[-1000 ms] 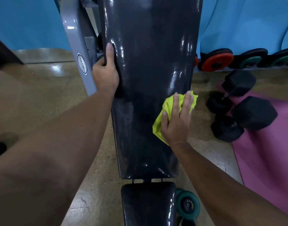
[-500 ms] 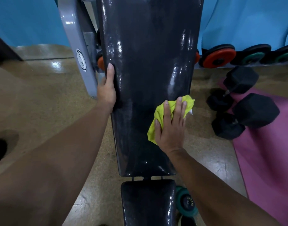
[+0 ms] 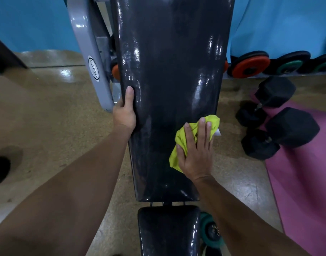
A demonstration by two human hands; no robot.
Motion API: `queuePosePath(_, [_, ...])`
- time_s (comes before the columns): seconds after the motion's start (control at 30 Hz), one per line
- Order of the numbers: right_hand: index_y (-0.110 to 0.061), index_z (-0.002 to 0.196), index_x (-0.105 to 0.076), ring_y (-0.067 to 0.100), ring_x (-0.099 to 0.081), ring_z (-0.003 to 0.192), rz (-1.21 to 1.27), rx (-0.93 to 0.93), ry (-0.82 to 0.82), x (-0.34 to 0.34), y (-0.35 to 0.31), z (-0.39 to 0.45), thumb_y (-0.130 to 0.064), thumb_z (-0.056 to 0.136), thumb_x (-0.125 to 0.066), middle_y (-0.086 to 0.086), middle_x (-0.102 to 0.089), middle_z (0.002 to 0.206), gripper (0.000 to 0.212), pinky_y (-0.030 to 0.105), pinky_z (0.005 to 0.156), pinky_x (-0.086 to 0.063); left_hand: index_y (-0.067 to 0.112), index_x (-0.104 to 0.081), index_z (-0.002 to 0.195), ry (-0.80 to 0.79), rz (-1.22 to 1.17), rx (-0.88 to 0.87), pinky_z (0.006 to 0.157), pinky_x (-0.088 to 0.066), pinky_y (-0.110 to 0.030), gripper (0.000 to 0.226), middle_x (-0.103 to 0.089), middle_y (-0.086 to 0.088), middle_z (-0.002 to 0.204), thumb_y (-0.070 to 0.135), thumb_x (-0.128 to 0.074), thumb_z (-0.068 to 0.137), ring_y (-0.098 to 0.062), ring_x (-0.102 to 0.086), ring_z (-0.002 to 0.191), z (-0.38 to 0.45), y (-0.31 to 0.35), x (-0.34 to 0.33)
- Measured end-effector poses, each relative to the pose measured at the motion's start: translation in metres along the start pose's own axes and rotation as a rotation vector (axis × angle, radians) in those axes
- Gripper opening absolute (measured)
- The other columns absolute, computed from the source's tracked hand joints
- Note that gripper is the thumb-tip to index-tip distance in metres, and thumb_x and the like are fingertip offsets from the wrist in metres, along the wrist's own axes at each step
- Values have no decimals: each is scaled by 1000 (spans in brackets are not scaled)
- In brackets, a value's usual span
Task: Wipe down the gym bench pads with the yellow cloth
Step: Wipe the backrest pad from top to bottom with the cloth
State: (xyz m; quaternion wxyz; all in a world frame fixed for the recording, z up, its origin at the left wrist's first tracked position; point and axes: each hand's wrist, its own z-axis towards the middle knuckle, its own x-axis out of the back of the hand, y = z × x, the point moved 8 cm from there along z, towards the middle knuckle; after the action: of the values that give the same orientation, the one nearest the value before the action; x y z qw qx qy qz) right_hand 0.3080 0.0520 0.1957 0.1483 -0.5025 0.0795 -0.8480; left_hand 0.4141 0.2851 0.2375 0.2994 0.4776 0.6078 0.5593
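Bare glossy black back pad (image 3: 169, 89) extends ahead of the right hand (image 3: 196, 154). Black hexagonal dumbbells (image 3: 280, 126) obstruct the floor to its right; grey steel frame post (image 3: 92, 58) stands beyond the left hand (image 3: 125, 113).

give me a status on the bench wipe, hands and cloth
Right hand pressing yellow cloth flat on back pad, right edge. Left hand grips pad's left edge. Nothing in the way.

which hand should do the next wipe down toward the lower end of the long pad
Right. The right hand already presses the yellow cloth flat against the long back pad near its right edge. The left hand only grips the pad's left edge, likely steadying it.
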Motion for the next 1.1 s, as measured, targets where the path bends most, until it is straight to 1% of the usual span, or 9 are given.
queuePosePath(0.13, [-17, 159, -25, 46, -3, 156, 107, -203, 73, 7, -14, 21, -45, 101, -42, 28, -11, 166, 66, 70, 118, -21, 15, -71, 112, 26, 28, 1, 80, -43, -10, 54, -66, 19, 93, 62, -48, 97, 3, -61, 92, -3, -1, 0])
queuePosePath(0.23, [-16, 158, -29, 47, -2, 156, 112, -171, 70, 1, -30, 26, -47, 102, -42, 28, -11, 166, 66, 69, 120, -15, 23, -68, 105, 20, 32, 1, 71, -40, -4, 43, -65, 21, 89, 61, -48, 97, 10, -57, 84, -2, -2, -1])
queuePosePath(0.37, [-19, 155, -36, 47, -12, 154, 18, -5, 67, 4, -21, 18, -46, 101, -44, 27, -20, 165, 61, 66, 121, -18, 28, -67, 94, 30, 49, -5, 85, -44, -15, 40, -65, 20, 89, 63, -49, 96, 0, -60, 89, -2, 0, 0])
queuePosePath(0.43, [-17, 153, -41, 48, -15, 154, 36, -36, 122, 13, -15, 30, -42, 99, -49, 29, -22, 163, 60, 66, 122, -15, 32, -66, 87, 29, 53, -9, 91, -46, -20, 37, -66, 19, 89, 65, -49, 95, -2, -61, 90, -1, -2, 0])
queuePosePath(0.53, [-12, 152, -45, 50, -11, 154, 98, -130, 163, 17, -22, 46, -39, 98, -52, 31, -20, 163, 61, 67, 122, -14, 32, -66, 90, 15, 38, 0, 80, -43, -10, 37, -65, 21, 88, 64, -49, 96, 7, -59, 86, -4, 0, -3])
queuePosePath(0.67, [-19, 156, -36, 47, -12, 155, 26, 25, 53, 6, -29, 24, -44, 101, -46, 27, -19, 165, 61, 67, 121, -16, 19, -71, 108, 16, 24, -22, 85, -43, -14, 51, -67, 19, 92, 63, -48, 97, 5, -61, 90, -3, 4, -1])
queuePosePath(0.77, [-22, 155, -34, 45, -13, 155, -16, 70, 58, 8, -14, 22, -47, 100, -43, 25, -20, 165, 61, 67, 122, -14, 23, -70, 101, 18, 24, -14, 86, -44, -16, 49, -69, 16, 93, 66, -48, 95, 5, -61, 91, -2, -2, 1])
queuePosePath(0.93, [-14, 153, -44, 48, -11, 154, 62, -119, 149, 14, -28, 44, -44, 99, -46, 29, -20, 164, 62, 65, 124, -7, 25, -71, 98, 5, 3, -3, 85, -46, -14, 48, -72, 14, 95, 67, -49, 94, 3, -64, 93, -2, -2, -2])
queuePosePath(1.1, [-20, 154, -39, 45, -16, 154, -6, 53, 108, 10, -22, 32, -49, 100, -44, 26, -24, 164, 61, 68, 120, -17, 27, -68, 93, 19, 3, -15, 75, -44, -7, 40, -68, 19, 88, 61, -49, 97, 7, -61, 86, -5, 4, -1])
